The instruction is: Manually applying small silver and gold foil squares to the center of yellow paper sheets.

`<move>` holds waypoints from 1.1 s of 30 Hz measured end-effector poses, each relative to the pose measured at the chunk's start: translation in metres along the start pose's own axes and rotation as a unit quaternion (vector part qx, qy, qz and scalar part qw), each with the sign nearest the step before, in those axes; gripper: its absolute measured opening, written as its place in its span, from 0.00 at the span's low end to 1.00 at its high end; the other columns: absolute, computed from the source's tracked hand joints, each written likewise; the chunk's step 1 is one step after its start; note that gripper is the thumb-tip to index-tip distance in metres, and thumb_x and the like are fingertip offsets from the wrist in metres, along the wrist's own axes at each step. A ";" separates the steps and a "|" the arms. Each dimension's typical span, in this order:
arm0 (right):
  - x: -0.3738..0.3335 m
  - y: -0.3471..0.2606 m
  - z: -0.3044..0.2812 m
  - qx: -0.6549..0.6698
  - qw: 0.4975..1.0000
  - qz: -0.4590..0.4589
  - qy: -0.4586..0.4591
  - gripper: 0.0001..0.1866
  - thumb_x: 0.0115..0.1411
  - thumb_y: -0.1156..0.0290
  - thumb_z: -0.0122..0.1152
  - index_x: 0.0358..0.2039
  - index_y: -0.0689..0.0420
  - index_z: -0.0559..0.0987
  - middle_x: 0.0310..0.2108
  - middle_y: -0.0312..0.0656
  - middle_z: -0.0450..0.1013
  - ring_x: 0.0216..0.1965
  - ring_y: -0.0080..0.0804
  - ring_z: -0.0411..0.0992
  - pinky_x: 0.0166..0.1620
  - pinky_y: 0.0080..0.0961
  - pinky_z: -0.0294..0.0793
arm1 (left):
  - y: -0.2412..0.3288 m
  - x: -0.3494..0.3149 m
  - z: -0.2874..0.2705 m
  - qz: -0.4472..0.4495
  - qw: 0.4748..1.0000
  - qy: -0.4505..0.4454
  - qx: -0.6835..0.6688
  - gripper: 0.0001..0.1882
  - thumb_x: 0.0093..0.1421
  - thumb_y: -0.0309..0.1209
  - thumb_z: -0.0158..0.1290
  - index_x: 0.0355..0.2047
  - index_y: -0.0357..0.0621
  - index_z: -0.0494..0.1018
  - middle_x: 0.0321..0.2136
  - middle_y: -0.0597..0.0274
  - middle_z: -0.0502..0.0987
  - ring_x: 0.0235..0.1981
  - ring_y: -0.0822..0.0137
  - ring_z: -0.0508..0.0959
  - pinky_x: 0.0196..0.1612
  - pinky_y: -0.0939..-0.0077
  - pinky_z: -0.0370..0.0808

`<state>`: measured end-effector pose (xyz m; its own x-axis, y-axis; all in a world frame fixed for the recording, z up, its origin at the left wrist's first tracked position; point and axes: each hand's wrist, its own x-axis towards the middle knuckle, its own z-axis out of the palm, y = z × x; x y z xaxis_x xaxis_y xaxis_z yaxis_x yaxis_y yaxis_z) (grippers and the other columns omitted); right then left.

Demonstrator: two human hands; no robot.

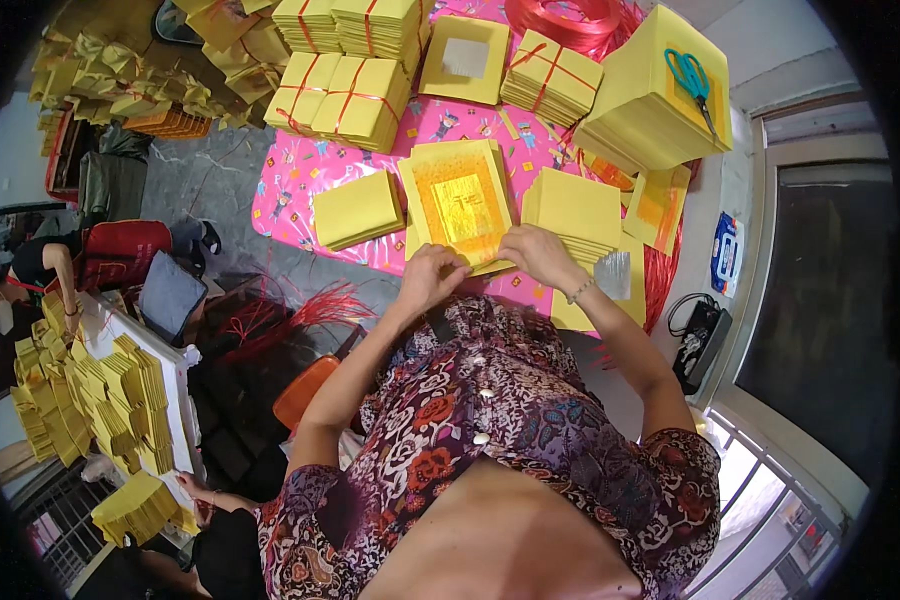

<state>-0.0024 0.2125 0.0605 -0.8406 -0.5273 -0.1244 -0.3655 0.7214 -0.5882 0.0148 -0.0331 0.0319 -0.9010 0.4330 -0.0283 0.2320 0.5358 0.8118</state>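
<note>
A sheet of yellow joss paper (457,165) with an orange square and gold foil in its middle lies on top of a few others on the table, in front of me. My left hand (435,277) pinches its near edge at the left corner, fingers curled. At the right corner of the same edge, my right hand (542,258) has its thumb and fingers closed on the paper. Folded yellow paper is piled on both sides: a lower pile (358,208) to the left and a taller pile (573,212) beside my right hand.
Bundles tied with red ribbon (340,95) stand at the back of the pink-covered table (305,190). Teal-handled scissors (692,80) rest on a tall stack at the far right. A red ribbon roll (565,18) is behind. At left, other people work at a white table (175,400).
</note>
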 end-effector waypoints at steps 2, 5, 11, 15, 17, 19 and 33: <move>0.002 0.000 -0.001 0.009 1.000 0.016 -0.012 0.11 0.57 0.63 0.59 0.27 0.57 0.78 0.29 0.42 0.73 0.38 0.43 0.71 0.42 0.39 0.71 | -0.001 0.001 0.001 -0.015 1.000 -0.002 -0.010 0.07 0.51 0.33 0.61 0.26 0.43 0.80 0.25 0.57 0.77 0.32 0.55 0.75 0.37 0.63 0.72; 0.003 0.001 -0.001 0.012 1.000 0.026 -0.013 0.11 0.58 0.63 0.58 0.27 0.58 0.78 0.29 0.43 0.74 0.38 0.44 0.72 0.41 0.40 0.71 | -0.004 0.004 0.001 -0.030 0.999 -0.011 -0.032 0.07 0.52 0.33 0.61 0.26 0.43 0.80 0.25 0.57 0.78 0.31 0.56 0.76 0.37 0.63 0.72; 0.007 -0.001 -0.004 0.011 0.998 0.044 -0.033 0.12 0.58 0.62 0.57 0.27 0.59 0.78 0.28 0.45 0.75 0.35 0.46 0.72 0.40 0.41 0.71 | -0.005 0.006 0.001 -0.054 0.997 -0.025 -0.047 0.08 0.53 0.34 0.60 0.26 0.43 0.80 0.24 0.56 0.78 0.30 0.56 0.76 0.35 0.63 0.73; 0.007 -0.003 -0.004 0.014 0.999 0.042 -0.020 0.13 0.59 0.62 0.57 0.26 0.59 0.78 0.28 0.45 0.74 0.35 0.46 0.73 0.40 0.41 0.71 | -0.004 0.007 0.001 -0.051 0.998 -0.023 -0.040 0.10 0.52 0.36 0.61 0.26 0.41 0.79 0.24 0.55 0.77 0.30 0.55 0.76 0.35 0.62 0.73; 0.007 -0.004 -0.005 0.014 0.998 0.054 -0.020 0.13 0.59 0.62 0.56 0.26 0.59 0.77 0.28 0.45 0.74 0.35 0.46 0.73 0.40 0.41 0.72 | 0.001 0.008 -0.002 -0.038 0.999 -0.019 -0.033 0.11 0.51 0.36 0.62 0.27 0.41 0.78 0.25 0.54 0.77 0.30 0.54 0.76 0.35 0.62 0.73; 0.005 0.000 0.000 0.003 0.999 0.036 -0.013 0.13 0.58 0.62 0.57 0.26 0.59 0.76 0.28 0.45 0.73 0.35 0.46 0.72 0.40 0.40 0.72 | 0.008 0.008 -0.007 0.019 0.998 -0.044 0.048 0.15 0.48 0.37 0.64 0.31 0.42 0.75 0.28 0.54 0.74 0.32 0.52 0.75 0.36 0.60 0.73; -0.003 0.003 0.006 -0.005 1.000 0.000 0.003 0.11 0.57 0.62 0.59 0.27 0.57 0.76 0.28 0.41 0.71 0.37 0.42 0.72 0.40 0.38 0.71 | 0.000 0.007 -0.002 0.063 0.995 -0.041 0.072 0.20 0.45 0.36 0.66 0.35 0.43 0.73 0.30 0.55 0.71 0.36 0.51 0.74 0.38 0.59 0.72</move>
<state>0.0012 0.2140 0.0546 -0.8428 -0.5251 -0.1187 -0.3704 0.7256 -0.5798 0.0075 -0.0318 0.0331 -0.8298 0.5579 0.0154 0.3959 0.5690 0.7208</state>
